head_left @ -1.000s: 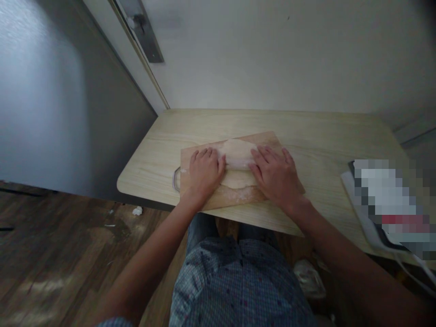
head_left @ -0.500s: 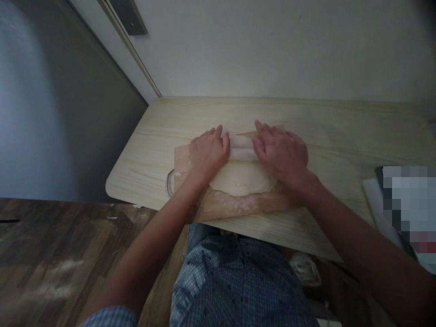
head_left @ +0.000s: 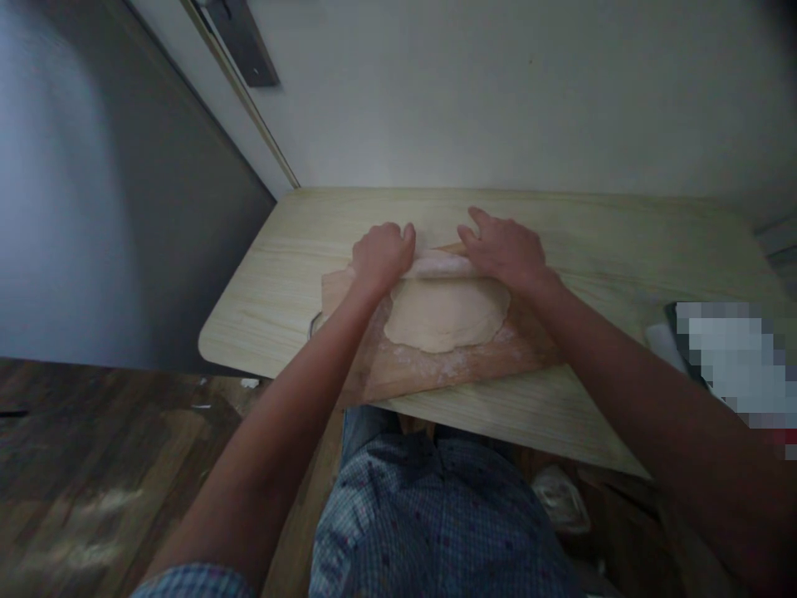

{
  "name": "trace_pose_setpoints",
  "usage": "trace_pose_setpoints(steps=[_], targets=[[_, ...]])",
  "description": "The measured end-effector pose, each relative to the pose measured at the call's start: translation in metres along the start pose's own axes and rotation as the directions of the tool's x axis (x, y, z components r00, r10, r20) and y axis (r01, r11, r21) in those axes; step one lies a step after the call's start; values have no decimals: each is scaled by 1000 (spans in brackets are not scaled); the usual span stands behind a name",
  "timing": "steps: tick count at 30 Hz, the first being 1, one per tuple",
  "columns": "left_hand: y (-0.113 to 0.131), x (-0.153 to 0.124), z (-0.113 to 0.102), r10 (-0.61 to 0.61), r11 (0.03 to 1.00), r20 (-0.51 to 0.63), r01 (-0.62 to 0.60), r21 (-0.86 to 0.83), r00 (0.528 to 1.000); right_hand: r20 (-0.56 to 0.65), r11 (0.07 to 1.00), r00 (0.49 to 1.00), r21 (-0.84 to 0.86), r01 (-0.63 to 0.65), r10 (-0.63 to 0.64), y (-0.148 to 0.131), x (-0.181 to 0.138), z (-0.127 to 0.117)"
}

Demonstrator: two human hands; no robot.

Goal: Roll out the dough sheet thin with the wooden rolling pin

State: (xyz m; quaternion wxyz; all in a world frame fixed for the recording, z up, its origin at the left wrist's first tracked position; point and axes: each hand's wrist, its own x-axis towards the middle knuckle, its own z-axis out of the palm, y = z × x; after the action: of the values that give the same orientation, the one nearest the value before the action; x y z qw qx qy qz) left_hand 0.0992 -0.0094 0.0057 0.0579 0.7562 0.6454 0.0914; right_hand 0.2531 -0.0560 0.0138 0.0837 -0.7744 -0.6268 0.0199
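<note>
A pale, flour-dusted rolling pin [head_left: 443, 266] lies across the far edge of a flattened sheet of dough [head_left: 447, 314]. Over the pin's left end, my left hand [head_left: 383, 253] is closed, its thumb pointing forward. My right hand [head_left: 506, 251] grips the other end, palm down, with thumb and forefinger reaching past the pin. Both ends of the pin are hidden under the hands. Beneath the dough is a wooden board [head_left: 423, 378] with white flour scattered near its front edge. A metal handle [head_left: 315, 324] at the board's left side is partly covered by my left forearm.
The board rests on a light wood-grain table [head_left: 261, 274] set against a white wall [head_left: 466, 100]. A blurred-out dark-edged object [head_left: 682, 332] lies at the table's right. Below the table on the right, a clear plastic container or bag [head_left: 560, 498] shows.
Both hands have pushed the rolling pin away from me, toward the dough's far edge. More of the dough now shows in front of the pin. The view has tilted slightly.
</note>
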Motion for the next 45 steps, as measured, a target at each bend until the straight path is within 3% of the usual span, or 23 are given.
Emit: trace_pose_setpoints(steps=[10,20,32,40,45], targets=[[-2,-32,-1,69,995,-32,-67,72,997,-93,993,990,-69,98,-104,-2,-33,2],[-12,-63,-7,257,956,-56,-246,161,965,-171,980,968,-106,167,-184,0,-60,9],[-35,-90,-20,475,872,3,-471,134,880,-244,945,913,-94,314,-328,15,-102,17],[-24,-74,-12,372,920,-62,-359,158,926,-184,969,951,-42,245,-249,10,-78,13],[-15,-45,-10,264,956,10,-264,127,964,-152,991,980,2,133,-131,7,-50,10]])
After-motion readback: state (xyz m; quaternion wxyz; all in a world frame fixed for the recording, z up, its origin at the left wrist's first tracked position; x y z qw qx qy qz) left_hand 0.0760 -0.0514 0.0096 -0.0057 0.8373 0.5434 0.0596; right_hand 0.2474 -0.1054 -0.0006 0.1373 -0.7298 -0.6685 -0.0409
